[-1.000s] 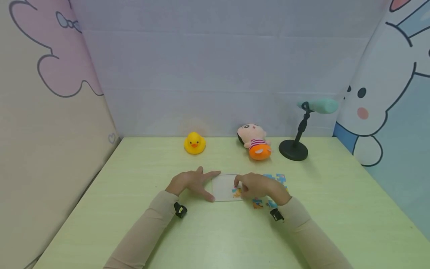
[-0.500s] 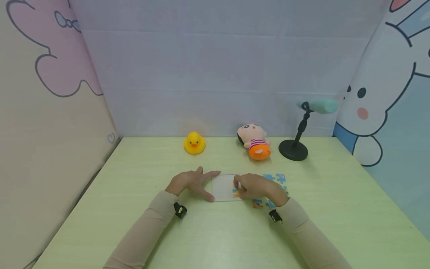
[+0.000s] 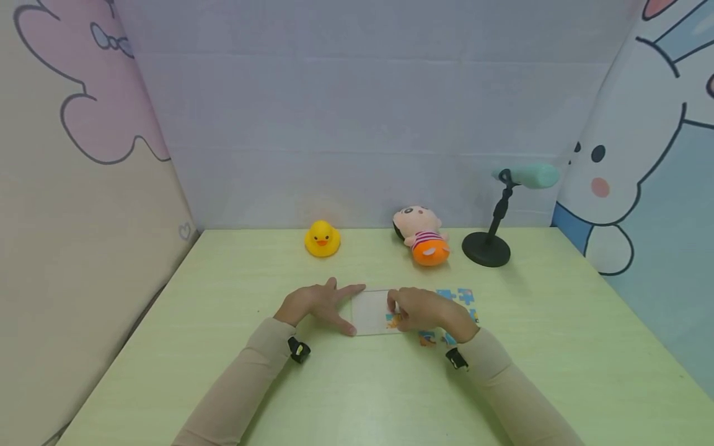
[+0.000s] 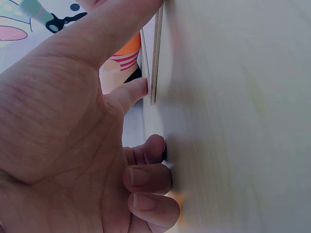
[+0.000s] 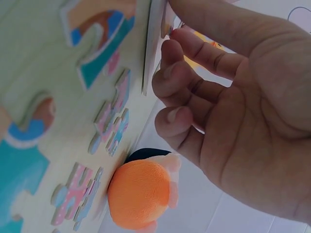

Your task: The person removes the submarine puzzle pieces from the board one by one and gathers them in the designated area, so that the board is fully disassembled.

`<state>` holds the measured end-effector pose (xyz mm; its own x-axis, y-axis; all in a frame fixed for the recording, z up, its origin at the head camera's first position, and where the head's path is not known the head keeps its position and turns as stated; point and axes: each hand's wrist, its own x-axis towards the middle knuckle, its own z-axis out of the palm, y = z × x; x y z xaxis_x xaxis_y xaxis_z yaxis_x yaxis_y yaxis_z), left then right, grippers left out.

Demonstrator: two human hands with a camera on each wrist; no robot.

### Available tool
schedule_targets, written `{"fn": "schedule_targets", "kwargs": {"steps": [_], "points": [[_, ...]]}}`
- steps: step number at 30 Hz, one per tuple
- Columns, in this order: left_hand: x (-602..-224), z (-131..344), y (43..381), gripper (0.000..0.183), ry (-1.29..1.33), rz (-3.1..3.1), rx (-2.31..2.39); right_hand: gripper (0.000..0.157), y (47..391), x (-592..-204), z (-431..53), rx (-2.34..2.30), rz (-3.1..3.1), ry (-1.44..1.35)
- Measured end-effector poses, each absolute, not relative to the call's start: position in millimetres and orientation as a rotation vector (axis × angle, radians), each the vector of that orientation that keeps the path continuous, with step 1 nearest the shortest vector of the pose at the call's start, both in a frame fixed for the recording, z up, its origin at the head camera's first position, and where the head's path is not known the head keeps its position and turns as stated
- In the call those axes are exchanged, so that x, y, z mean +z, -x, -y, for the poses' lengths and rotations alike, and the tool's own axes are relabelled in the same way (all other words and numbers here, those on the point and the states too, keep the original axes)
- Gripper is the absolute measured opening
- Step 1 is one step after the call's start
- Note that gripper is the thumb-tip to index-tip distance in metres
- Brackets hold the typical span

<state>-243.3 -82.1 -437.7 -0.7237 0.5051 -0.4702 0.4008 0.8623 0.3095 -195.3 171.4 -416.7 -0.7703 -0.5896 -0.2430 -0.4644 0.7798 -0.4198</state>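
A white puzzle board [image 3: 368, 313] lies flat on the table between the two hands. My left hand [image 3: 320, 303] is at its left end, thumb and index finger spread to the two corners. In the left wrist view the index fingertip [image 4: 141, 86] touches the board's edge, and the other fingers rest bent on the table. My right hand [image 3: 421, 308] is over the board's right part, thumb and index finger pinching a blue-and-orange puzzle piece [image 3: 392, 321] at the board's surface. The fingers hide part of that piece. Several loose puzzle pieces [image 3: 465, 297] lie right of the board.
More loose pieces [image 5: 73, 194] show in the right wrist view, patterned in pink and blue. Along the back stand a yellow rubber duck [image 3: 322, 240], a plush doll [image 3: 426, 238] lying down, and a black stand [image 3: 486, 248] bearing a mint-green device [image 3: 535, 176].
My right hand has shifted very slightly left at the puzzle piece. My left hand keeps its place on the board.
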Motion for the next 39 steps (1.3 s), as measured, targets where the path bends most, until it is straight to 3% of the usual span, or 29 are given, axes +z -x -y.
{"fn": "schedule_targets", "kwargs": {"steps": [13, 39], "points": [[-437, 80, 244, 0.1, -0.662, -2.477, 0.239, 0.023, 196, -416, -170, -0.439, -2.67, 0.756], [-438, 81, 242, 0.099, -0.664, -2.486, 0.232, 0.015, 202, -409, -184, -0.587, -2.596, 1.018]]}}
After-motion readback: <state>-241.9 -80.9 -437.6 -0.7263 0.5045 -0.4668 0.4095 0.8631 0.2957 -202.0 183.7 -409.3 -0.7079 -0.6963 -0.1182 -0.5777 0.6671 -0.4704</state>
